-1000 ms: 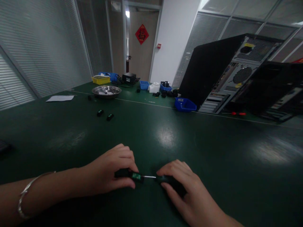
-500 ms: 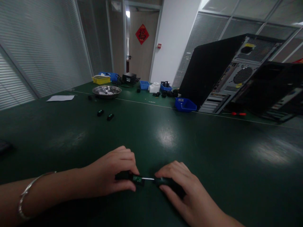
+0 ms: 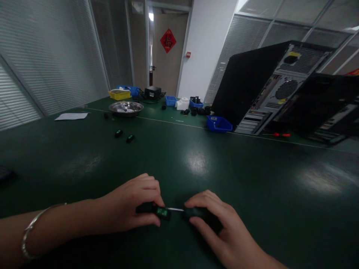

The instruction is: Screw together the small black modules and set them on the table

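My left hand (image 3: 134, 203) rests on the green table (image 3: 196, 160) near its front edge, fingers closed on a small black part with a green circuit board (image 3: 161, 212). My right hand (image 3: 218, 228) lies just to the right, fingers wrapped round the dark handle of a screwdriver (image 3: 196, 213). The screwdriver's thin metal shaft points left and meets the green board. A silver bracelet (image 3: 30, 231) circles my left wrist.
Two small black parts (image 3: 125, 136) lie further back on the left. Beyond them sit a metal bowl (image 3: 126, 107), a sheet of paper (image 3: 71, 116), blue bins (image 3: 219, 124), a yellow bin (image 3: 119, 95). Two computer cases (image 3: 269, 89) lie at the right, a red-handled tool (image 3: 280, 134) beside them.
Both hands have stayed almost in place. The right hand has shifted slightly left, shortening the visible length of the screwdriver shaft.
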The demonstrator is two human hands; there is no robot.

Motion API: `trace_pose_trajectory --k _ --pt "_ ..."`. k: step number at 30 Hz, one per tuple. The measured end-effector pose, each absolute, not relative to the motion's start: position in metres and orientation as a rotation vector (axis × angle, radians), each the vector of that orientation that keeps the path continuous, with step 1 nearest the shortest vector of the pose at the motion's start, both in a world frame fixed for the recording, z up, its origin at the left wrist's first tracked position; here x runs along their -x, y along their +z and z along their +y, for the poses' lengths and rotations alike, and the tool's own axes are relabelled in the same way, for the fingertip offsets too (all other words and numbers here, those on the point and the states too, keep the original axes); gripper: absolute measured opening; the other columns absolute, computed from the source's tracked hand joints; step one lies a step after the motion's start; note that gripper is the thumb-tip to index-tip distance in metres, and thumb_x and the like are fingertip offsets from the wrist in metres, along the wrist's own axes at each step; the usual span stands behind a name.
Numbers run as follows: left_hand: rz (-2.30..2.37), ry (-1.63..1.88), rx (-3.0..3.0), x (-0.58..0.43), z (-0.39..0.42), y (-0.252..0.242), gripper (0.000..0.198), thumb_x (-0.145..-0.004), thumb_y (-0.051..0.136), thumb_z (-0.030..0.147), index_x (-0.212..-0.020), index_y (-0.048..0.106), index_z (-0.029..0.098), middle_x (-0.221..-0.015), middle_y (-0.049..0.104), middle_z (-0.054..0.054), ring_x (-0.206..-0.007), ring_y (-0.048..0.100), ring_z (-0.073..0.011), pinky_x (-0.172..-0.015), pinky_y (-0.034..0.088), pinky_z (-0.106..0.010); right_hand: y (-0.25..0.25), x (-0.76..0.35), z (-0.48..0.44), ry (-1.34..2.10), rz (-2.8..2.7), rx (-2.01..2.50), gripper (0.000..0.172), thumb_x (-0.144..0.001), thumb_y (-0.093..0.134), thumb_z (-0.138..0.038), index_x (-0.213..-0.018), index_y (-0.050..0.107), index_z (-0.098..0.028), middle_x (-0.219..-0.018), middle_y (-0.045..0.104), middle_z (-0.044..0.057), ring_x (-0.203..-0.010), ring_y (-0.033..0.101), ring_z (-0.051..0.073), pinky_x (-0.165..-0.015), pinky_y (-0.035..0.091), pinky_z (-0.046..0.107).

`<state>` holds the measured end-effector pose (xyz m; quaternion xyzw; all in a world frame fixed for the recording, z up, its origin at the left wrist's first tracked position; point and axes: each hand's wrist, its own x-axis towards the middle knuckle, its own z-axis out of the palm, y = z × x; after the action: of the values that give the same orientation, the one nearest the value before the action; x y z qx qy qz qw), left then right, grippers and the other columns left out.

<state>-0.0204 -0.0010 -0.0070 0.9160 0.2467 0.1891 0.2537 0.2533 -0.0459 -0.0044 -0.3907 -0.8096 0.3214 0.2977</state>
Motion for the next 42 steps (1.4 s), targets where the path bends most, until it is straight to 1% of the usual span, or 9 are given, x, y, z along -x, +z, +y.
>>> trace_pose_trajectory --k 11,14,15,17,19,22,25,31,42 --pt "0.677 0.514 -2.482 0.021 -0.001 -0.005 0.019 -0.087 0.076 0.024 -0.102 0.065 0.023 -0.090 0.064 -0.001 -0.083 0.058 -0.0188 -0.076 0.038 -0.031 0.003 -0.254 -0.048 0.722 -2.269 1.106 0.017 -0.092 0.052 -0.011 -0.101 0.060 -0.024 -0.096 0.067 0.005 -0.088 0.061 0.023 -0.079 0.047 0.039" --pt "0.695 0.504 -2.441 0.023 -0.003 -0.004 0.044 -0.084 0.080 0.035 -0.121 0.059 0.026 -0.084 0.061 0.001 -0.076 0.056 -0.0182 -0.071 0.039 -0.029 0.002 -0.253 -0.047 0.719 -2.261 1.128 0.016 -0.092 0.052 -0.012 -0.100 0.060 -0.024 -0.096 0.067 0.005 -0.089 0.061 0.024 -0.078 0.048 0.039" --pt "0.688 0.505 -2.421 0.024 -0.004 -0.003 0.049 -0.086 0.077 0.036 -0.128 0.054 0.027 -0.084 0.060 0.002 -0.076 0.056 -0.0183 -0.070 0.040 -0.029 0.002 -0.253 -0.047 0.717 -2.251 1.137 0.017 -0.092 0.052 -0.013 -0.101 0.060 -0.024 -0.097 0.067 0.005 -0.090 0.062 0.024 -0.079 0.048 0.039" --pt "0.673 0.531 -2.399 0.025 -0.005 0.000 0.042 -0.096 0.062 0.027 -0.136 0.048 0.028 -0.087 0.059 0.000 -0.078 0.056 -0.0189 -0.071 0.041 -0.030 0.001 -0.254 -0.047 0.712 -2.222 1.150 0.019 -0.092 0.053 -0.013 -0.104 0.060 -0.025 -0.099 0.067 0.005 -0.091 0.062 0.024 -0.081 0.049 0.039" --pt "0.672 0.533 -2.400 0.025 -0.005 0.003 0.041 -0.098 0.045 0.009 -0.135 0.049 0.027 -0.098 0.059 -0.004 -0.088 0.056 -0.0207 -0.077 0.043 -0.032 0.000 -0.255 -0.047 0.708 -2.194 1.150 0.021 -0.093 0.052 -0.013 -0.107 0.060 -0.026 -0.100 0.067 0.004 -0.092 0.062 0.023 -0.082 0.049 0.038" --pt "0.677 0.488 -2.430 0.024 -0.005 0.007 0.049 -0.088 0.045 -0.001 -0.125 0.058 0.027 -0.114 0.055 -0.007 -0.101 0.054 -0.0240 -0.083 0.045 -0.034 -0.002 -0.256 -0.047 0.714 -2.171 1.141 0.022 -0.093 0.052 -0.013 -0.109 0.059 -0.026 -0.100 0.067 0.004 -0.092 0.062 0.023 -0.081 0.050 0.038" --pt "0.684 0.487 -2.454 0.024 -0.005 0.007 0.044 -0.086 0.050 -0.001 -0.116 0.064 0.027 -0.117 0.054 -0.007 -0.104 0.054 -0.0244 -0.086 0.047 -0.035 -0.003 -0.256 -0.048 0.729 -2.166 1.147 0.022 -0.094 0.052 -0.014 -0.110 0.059 -0.026 -0.102 0.067 0.005 -0.094 0.062 0.024 -0.082 0.049 0.039" --pt "0.705 0.500 -2.430 0.023 -0.006 0.006 0.024 -0.087 0.060 0.008 -0.106 0.062 0.023 -0.113 0.056 -0.007 -0.101 0.056 -0.0246 -0.086 0.047 -0.037 -0.004 -0.254 -0.048 0.705 -2.185 1.131 0.021 -0.093 0.051 -0.013 -0.108 0.058 -0.026 -0.099 0.067 0.004 -0.092 0.062 0.024 -0.082 0.049 0.040" --pt "0.712 0.501 -2.420 0.021 -0.006 0.007 0.021 -0.088 0.058 0.009 -0.105 0.058 0.021 -0.109 0.058 -0.007 -0.100 0.055 -0.0239 -0.087 0.045 -0.037 0.005 -0.253 -0.047 0.710 -2.284 1.155 0.017 -0.090 0.050 -0.011 -0.100 0.058 -0.023 -0.095 0.065 0.005 -0.087 0.059 0.024 -0.076 0.047 0.041"
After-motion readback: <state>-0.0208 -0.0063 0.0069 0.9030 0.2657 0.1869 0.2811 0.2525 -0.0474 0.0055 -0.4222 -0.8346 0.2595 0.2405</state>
